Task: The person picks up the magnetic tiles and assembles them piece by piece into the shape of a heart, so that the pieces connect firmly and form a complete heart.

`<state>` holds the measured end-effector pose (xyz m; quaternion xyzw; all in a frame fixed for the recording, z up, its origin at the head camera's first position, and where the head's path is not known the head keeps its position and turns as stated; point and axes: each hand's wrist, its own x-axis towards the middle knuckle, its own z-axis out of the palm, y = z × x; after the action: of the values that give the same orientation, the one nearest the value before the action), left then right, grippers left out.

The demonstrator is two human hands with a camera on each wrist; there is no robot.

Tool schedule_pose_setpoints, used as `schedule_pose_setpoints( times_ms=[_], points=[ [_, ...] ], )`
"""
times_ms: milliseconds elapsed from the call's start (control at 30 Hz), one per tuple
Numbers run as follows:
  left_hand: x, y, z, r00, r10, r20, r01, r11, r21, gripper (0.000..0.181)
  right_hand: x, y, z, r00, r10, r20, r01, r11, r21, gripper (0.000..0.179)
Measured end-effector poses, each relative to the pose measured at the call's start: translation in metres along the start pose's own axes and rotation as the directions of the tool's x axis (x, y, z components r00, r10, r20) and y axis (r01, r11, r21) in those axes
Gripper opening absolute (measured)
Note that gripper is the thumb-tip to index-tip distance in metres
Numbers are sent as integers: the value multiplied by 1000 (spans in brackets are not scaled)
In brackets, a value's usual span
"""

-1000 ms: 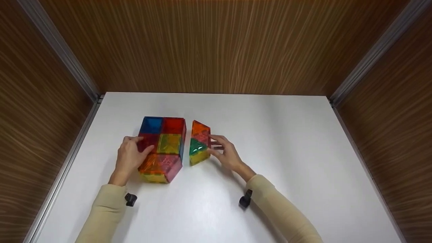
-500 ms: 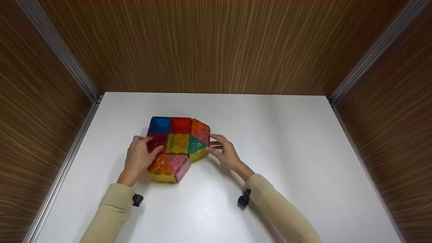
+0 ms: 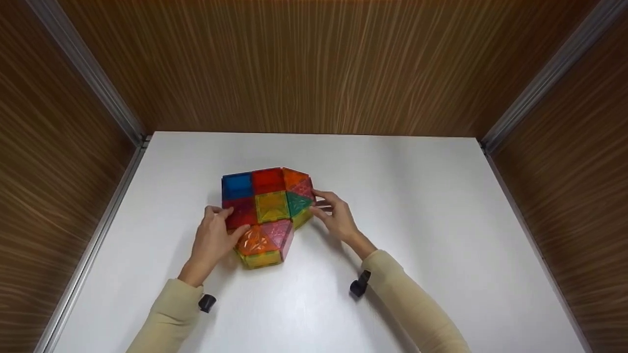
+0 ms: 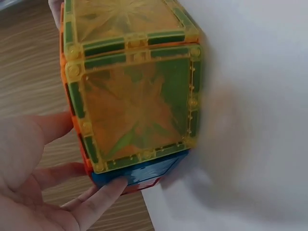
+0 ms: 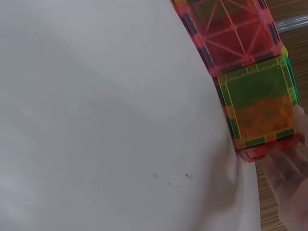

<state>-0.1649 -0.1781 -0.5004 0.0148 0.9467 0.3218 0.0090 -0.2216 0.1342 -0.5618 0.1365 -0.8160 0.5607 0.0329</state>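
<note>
A block of translucent magnetic tiles (image 3: 272, 206) stands on the white table, its top blue, red, yellow, green, orange and pink. My left hand (image 3: 211, 240) grips its left side, with thumb and fingers spread along the edge. In the left wrist view, those fingers touch a blue tile (image 4: 139, 173) beside a yellow square tile (image 4: 139, 106). My right hand (image 3: 338, 215) holds the pointed right end between thumb and fingers. A yellow-rimmed tile (image 5: 260, 103) and a pink tile (image 5: 233, 31) form walls in the right wrist view. Some fingertips are hidden behind the block.
The white table (image 3: 441, 220) reaches around the block on all sides. Wood-grain panels (image 3: 314, 68) enclose it at the back and both sides, with metal strips (image 3: 88, 68) at the corners. Dark wrist cameras (image 3: 207, 303) sit at both cuffs.
The larger tile block has slid right with my left hand and met the smaller piece in my right hand. The joined block has since shifted slightly right and turned counterclockwise.
</note>
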Motion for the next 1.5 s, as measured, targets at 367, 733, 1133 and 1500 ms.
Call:
schedule_pose_setpoints(
  times_ms=[367,733,1133,1500],
  points=[
    [48,-33,-22,992,79,95,-65,988,-139,70,-46,-39,25,990,-99,-103,83,984,-157,44],
    [89,-44,-21,981,88,174,-52,979,-199,87,-66,-48,54,993,-119,-22,105,933,-344,64],
    [67,-31,-5,994,51,92,-35,985,-169,83,-47,-28,13,981,-176,75,192,896,-400,50],
    [33,-3,22,995,103,-13,-103,985,-136,72,-35,-3,-32,978,-194,76,208,929,-307,38]
  ],
)
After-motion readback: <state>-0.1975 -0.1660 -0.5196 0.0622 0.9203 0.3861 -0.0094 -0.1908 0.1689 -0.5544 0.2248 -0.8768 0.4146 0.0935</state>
